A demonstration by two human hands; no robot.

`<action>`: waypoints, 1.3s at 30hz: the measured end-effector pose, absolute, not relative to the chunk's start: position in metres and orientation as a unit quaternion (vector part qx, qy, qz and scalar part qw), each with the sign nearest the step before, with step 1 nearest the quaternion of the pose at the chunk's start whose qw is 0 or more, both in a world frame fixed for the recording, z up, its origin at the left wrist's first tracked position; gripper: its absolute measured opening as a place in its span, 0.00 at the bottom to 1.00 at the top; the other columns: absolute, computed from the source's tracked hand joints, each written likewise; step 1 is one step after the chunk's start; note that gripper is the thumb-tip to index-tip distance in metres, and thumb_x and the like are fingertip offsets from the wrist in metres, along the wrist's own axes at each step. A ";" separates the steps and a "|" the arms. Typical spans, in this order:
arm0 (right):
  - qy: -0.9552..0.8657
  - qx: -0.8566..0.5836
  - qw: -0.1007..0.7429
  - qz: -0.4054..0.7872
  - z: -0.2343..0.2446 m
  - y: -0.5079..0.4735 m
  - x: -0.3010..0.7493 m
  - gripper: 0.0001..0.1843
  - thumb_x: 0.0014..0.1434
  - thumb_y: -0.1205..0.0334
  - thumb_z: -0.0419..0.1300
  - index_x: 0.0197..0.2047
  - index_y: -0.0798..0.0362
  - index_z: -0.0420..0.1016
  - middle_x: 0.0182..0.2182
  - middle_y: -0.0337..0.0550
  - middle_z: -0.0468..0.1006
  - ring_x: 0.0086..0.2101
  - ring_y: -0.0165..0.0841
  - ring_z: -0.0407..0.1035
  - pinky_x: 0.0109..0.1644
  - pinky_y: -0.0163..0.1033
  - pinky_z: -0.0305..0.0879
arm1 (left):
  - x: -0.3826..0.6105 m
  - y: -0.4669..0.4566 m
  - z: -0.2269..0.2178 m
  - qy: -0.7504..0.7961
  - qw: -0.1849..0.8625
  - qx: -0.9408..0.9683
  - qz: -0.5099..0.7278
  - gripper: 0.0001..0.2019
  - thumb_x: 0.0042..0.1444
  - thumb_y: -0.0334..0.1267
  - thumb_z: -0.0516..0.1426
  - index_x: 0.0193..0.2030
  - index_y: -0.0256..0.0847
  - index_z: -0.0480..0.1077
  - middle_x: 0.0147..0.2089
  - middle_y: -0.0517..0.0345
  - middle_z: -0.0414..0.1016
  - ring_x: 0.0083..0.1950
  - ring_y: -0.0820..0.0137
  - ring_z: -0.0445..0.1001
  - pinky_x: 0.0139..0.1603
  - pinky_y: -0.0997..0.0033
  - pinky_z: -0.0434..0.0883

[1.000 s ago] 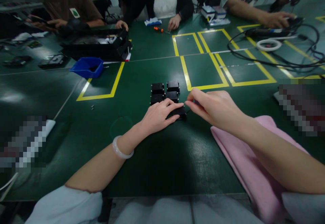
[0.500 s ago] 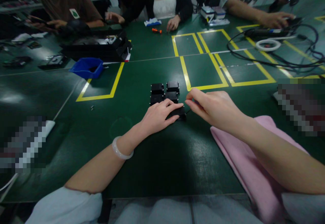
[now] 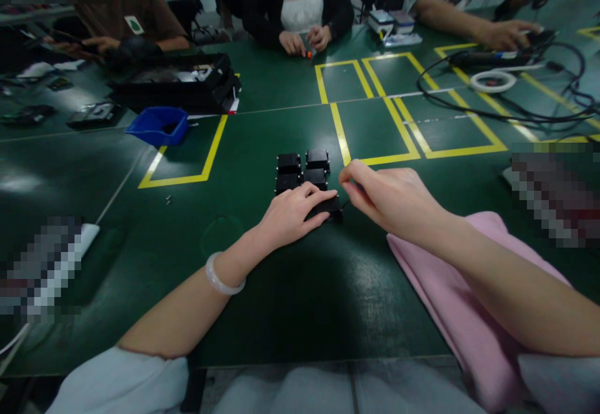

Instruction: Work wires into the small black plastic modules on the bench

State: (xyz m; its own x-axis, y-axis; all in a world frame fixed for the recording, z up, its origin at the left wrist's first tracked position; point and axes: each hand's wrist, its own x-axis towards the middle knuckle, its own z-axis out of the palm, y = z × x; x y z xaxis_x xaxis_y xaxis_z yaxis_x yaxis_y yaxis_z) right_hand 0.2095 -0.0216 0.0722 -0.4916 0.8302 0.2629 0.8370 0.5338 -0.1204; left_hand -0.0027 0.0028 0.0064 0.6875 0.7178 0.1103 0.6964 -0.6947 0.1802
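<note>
My left hand (image 3: 291, 215) lies over a small black box-shaped part (image 3: 334, 205), with thumb and index finger on either side of it, gripping it against the table. Just beyond it, more of these black parts (image 3: 317, 159) stand in two columns, with small shiny metal bits at their corners. To the right, my right hand (image 3: 382, 192) is closed in a pinch. A thin dark piece (image 3: 345, 203), a wire or a slim shaft, runs from its fingers to the side of the held part. Which of the two it is, I cannot tell.
A pink cloth (image 3: 497, 232) lies under my right forearm. A blue tray (image 3: 162, 125) sits at left, beside a black housing (image 3: 175, 82). Tiny metal pieces (image 3: 169, 199) lie on the green table. Black cables (image 3: 473, 111) coil at right. Several people sit across.
My two hands and the black parts stay nearly in place. Across the table, a person has brought both hands together around the small orange object.
</note>
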 end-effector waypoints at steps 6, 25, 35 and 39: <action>-0.866 -0.474 0.160 0.004 0.072 -0.022 0.211 0.15 0.67 0.56 0.45 0.44 0.54 0.68 0.24 0.37 0.74 0.23 0.29 0.66 0.27 0.33 0.46 | -0.003 0.003 0.006 0.387 0.060 0.916 0.085 0.21 0.66 0.47 0.49 0.64 0.50 0.59 0.54 0.55 0.68 0.44 0.67 0.72 0.42 0.67 0.69; -0.859 -0.484 0.169 -0.003 0.070 -0.021 0.211 0.14 0.64 0.62 0.46 0.49 0.54 0.67 0.23 0.35 0.72 0.21 0.29 0.65 0.26 0.34 0.48 | -0.002 0.002 0.006 0.385 0.058 0.917 0.082 0.21 0.66 0.47 0.49 0.64 0.50 0.58 0.54 0.55 0.67 0.43 0.68 0.72 0.40 0.69 0.68; -0.862 -0.484 0.152 0.010 0.070 -0.020 0.213 0.14 0.66 0.58 0.46 0.45 0.54 0.68 0.22 0.36 0.73 0.22 0.30 0.66 0.27 0.34 0.48 | -0.002 0.003 0.005 0.385 0.057 0.917 0.084 0.21 0.66 0.47 0.49 0.64 0.50 0.58 0.54 0.56 0.68 0.43 0.67 0.72 0.41 0.67 0.69; -0.863 -0.477 0.163 0.027 0.070 -0.021 0.212 0.13 0.64 0.61 0.46 0.48 0.54 0.66 0.24 0.36 0.73 0.23 0.30 0.67 0.28 0.33 0.50 | -0.002 0.002 0.006 0.387 0.057 0.917 0.078 0.21 0.66 0.47 0.49 0.65 0.50 0.58 0.54 0.56 0.67 0.44 0.67 0.72 0.42 0.67 0.69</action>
State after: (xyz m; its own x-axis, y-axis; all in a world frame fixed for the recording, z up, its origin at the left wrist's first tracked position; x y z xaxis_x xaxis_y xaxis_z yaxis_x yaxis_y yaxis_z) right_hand 0.2125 -0.0206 0.0704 -0.4922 0.8320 0.2558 0.8147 0.5439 -0.2013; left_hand -0.0017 0.0025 0.0064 0.6878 0.7190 0.0993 0.7010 -0.6935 0.1660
